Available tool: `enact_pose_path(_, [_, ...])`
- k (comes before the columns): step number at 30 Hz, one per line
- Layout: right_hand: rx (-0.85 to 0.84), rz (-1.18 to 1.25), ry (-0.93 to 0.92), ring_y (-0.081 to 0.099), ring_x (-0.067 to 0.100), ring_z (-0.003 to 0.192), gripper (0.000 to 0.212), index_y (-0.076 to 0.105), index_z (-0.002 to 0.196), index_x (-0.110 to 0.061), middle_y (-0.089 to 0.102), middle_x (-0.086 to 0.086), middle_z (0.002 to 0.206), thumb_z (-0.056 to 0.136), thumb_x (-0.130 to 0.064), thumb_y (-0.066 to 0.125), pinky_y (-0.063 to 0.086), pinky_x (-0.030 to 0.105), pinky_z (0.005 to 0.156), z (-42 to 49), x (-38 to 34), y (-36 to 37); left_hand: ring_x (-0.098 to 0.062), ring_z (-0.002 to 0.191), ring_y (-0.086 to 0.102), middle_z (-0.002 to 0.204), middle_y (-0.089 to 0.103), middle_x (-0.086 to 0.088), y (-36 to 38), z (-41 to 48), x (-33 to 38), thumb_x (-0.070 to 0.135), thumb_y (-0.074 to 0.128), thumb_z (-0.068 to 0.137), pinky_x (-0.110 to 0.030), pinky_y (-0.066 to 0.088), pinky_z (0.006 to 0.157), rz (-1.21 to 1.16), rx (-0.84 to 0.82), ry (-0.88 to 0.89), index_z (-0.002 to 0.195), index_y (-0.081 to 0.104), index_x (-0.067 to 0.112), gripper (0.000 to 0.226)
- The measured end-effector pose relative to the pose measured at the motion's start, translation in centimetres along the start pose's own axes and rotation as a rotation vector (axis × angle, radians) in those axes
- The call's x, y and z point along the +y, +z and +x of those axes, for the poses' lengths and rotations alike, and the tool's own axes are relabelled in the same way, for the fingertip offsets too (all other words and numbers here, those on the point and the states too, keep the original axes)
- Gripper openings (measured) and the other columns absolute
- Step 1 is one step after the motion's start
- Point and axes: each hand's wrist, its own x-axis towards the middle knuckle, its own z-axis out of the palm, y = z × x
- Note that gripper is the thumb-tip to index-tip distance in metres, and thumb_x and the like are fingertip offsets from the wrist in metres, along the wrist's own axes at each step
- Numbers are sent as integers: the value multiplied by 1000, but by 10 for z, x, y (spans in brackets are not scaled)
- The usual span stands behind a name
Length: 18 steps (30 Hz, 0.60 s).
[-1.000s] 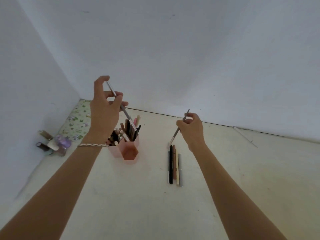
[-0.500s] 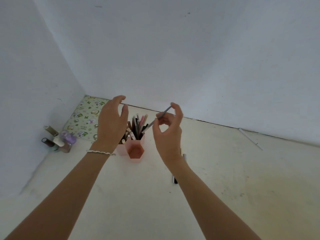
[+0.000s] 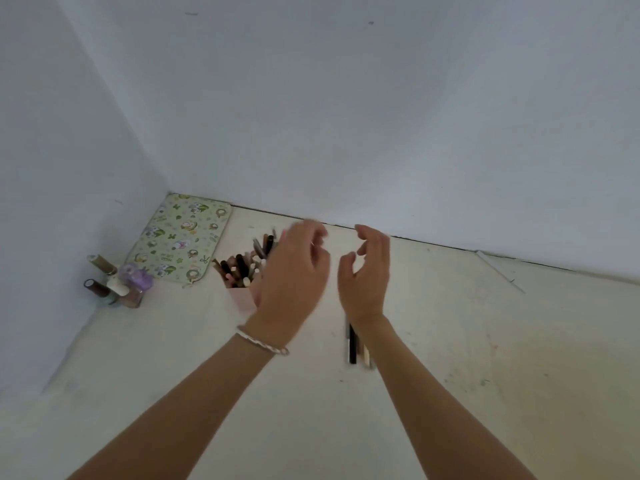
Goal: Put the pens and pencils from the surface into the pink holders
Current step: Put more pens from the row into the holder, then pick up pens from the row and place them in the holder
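The left hand (image 3: pixel 294 271) hangs over the pink holders (image 3: pixel 242 301), its back to the camera, covering the nearer part of them. Its fingertips are smeared by motion and its palm is hidden, so I cannot tell whether it pinches anything. It is placed where a pen would be dropped in from above.

The right hand (image 3: pixel 367 275) is level with the left and just beside it, not touching. Its fingers are loosely bent, thumb and forefinger apart, and it holds nothing. With nothing in it, its next job is probably another pick-up.

The loose pens (image 3: pixel 352 344) lie side by side on the desk (image 3: pixel 450 341), below the right wrist and partly hidden by it. Lying parallel, each can be pinched off singly. The right hand only has to drop and pull back toward the body to reach them.

The stowed pens (image 3: pixel 239 266) fan out left of the left hand, leaning against one another. The crowding leaves little room, so a new pen is best fed in near upright, or it may catch on the others. The task looks well along, with only this small row left.

Far left of both hands, a patterned mat (image 3: pixel 180 237) and some bottles (image 3: pixel 114 285) sit in the corner, out of the way.
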Motion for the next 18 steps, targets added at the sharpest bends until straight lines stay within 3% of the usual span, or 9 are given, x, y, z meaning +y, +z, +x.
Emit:
enact_pose_path(2, [27,-5,99,49,6,83,45,50,122,-24,52,-7,111,80,-8,43,50,34,80,5,16,-20,-7,79,60,93,62,7,39,-20,1,13,53,90,-23,52,74,73,-243,-136,106,58,20,18])
enact_pose_path(6, [31,-40,193,52,5,83,46,50,119,-31,52,-13,105,80,-6,45,43,12,76,-2,43,-55,-27,105,61,114,63,-9,96,-48,-11,17,48,97,-36,50,88,253,-571,-432,118,53,9,24])
enact_pose_path(11, [-16,-123,248,53,3,80,42,56,112,-26,54,-14,99,80,1,51,41,7,70,-13,68,-88,-31,111,59,124,52,-13,129,-60,-4,20,42,101,-39,48,86,371,-582,-533,126,42,9,27])
enact_pose_path(18, [-172,-103,408,56,3,77,34,62,107,-20,61,-10,94,83,2,52,44,14,69,-30,83,-92,-38,108,59,120,56,-19,133,-54,-6,18,50,97,-44,49,87,232,-548,-644,124,42,4,32])
